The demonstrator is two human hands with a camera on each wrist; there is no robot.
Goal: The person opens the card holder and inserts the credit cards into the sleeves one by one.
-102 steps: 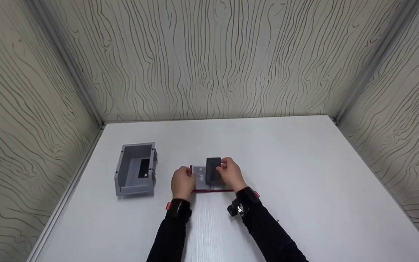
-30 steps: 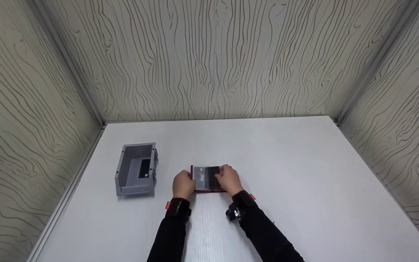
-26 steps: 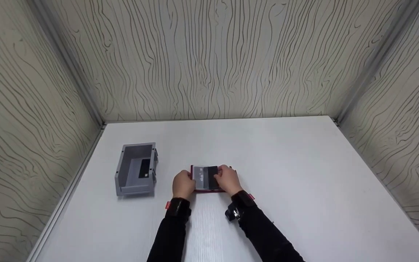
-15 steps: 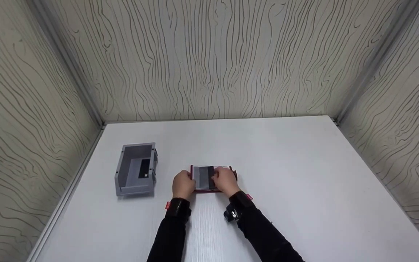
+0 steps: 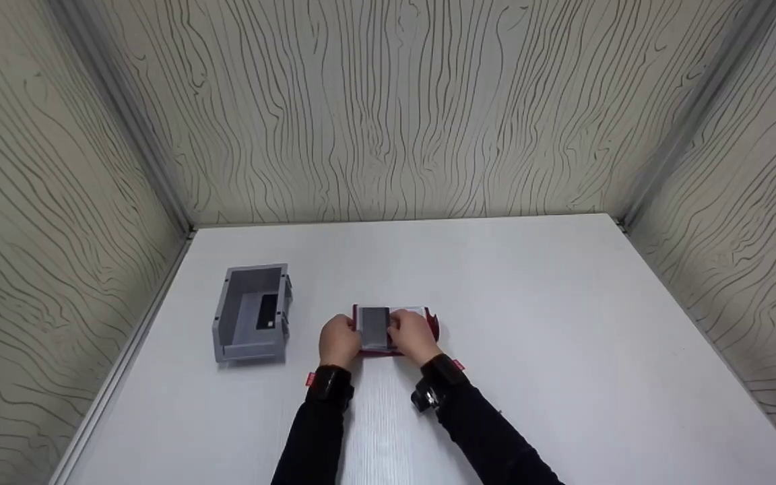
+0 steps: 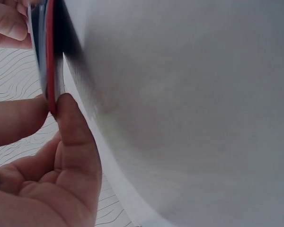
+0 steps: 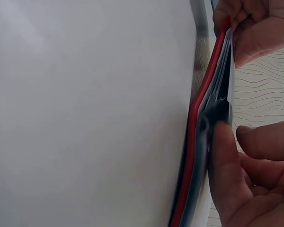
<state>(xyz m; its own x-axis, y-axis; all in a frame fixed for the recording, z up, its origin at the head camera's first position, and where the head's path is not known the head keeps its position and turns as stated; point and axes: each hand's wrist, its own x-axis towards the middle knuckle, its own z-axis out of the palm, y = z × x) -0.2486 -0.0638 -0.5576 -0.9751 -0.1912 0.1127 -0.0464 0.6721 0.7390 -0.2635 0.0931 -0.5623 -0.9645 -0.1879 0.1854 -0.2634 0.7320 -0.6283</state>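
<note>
A red card holder [image 5: 434, 326] with clear sleeves lies spread in front of me, its red cover in profile in both wrist views. Its left edge is pinched between thumb and fingers of my left hand [image 5: 339, 341]. A dark card [image 5: 374, 328] sits in the left sleeve and looks greyish through the film. My right hand [image 5: 416, 335] has thumb and index finger at the card's right edge. In the right wrist view the index finger [image 7: 223, 156] reaches in among the sleeves [image 7: 217, 82], with the thumb [image 7: 265, 141] just opposite.
To the left on the white table [image 5: 529, 303] stands a grey plastic bin [image 5: 251, 351]. A flat black piece [image 5: 267, 312] with a small white mark lies inside it. Wood-patterned walls [image 5: 395, 114] close off the back and both sides.
The right hand has brought the dark card down and slid it left into the left sleeve. The "Vip" lettering there no longer shows. My left hand has stayed on the holder's edge.
</note>
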